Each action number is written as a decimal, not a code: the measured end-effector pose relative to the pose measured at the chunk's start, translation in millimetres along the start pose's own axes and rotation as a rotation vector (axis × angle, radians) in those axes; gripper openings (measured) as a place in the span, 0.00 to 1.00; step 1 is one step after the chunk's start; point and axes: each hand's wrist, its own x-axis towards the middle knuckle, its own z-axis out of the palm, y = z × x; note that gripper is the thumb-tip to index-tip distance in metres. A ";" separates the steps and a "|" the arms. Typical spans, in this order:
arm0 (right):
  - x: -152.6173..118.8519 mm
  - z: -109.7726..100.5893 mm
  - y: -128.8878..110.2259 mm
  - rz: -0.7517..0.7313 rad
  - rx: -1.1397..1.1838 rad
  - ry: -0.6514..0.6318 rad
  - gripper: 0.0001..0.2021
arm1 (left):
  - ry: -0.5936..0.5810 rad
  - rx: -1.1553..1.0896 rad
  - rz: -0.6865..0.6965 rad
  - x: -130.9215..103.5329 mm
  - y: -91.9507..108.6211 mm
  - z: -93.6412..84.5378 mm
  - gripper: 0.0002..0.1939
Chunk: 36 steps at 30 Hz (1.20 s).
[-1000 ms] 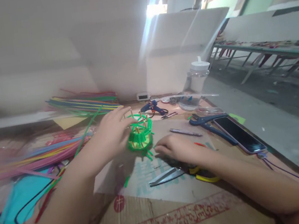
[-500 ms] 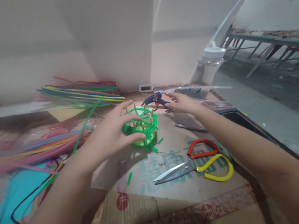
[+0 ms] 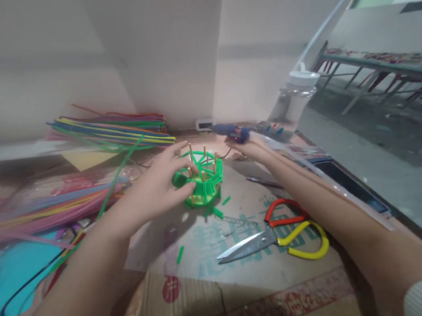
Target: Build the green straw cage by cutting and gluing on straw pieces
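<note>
My left hand (image 3: 168, 177) is curled against the left side of a small round green frame (image 3: 208, 182), its thumb and fingers holding it. The frame is built of fuzzy green strips, with several thin wooden pegs standing up from it. Beyond the frame, my right hand (image 3: 251, 148) grips a blue hot glue gun (image 3: 231, 130), raised with its nozzle pointing left. A long translucent glue stick (image 3: 314, 167) trails from the gun's back over my right forearm. Scissors (image 3: 262, 240) with one red and one yellow handle lie open on the cardboard in front.
Colourful pipe cleaners (image 3: 113, 130) lie at the back left, with more bundles (image 3: 57, 213) nearer. A clear bottle (image 3: 294, 96) with a straw stands at the back right. A dark phone-like device (image 3: 350, 183) lies by the right edge. Green scraps (image 3: 180, 254) dot the cardboard (image 3: 186, 313).
My right hand has taken hold of the glue gun and lifted it, swinging its glue stick toward me on the right. My left thumb and fingers have closed in on the green frame.
</note>
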 end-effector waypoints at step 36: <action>-121.7 -17.9 -39.8 -0.141 0.082 -0.271 0.18 | 0.058 -0.085 0.022 3.6 -15.4 1.5 0.14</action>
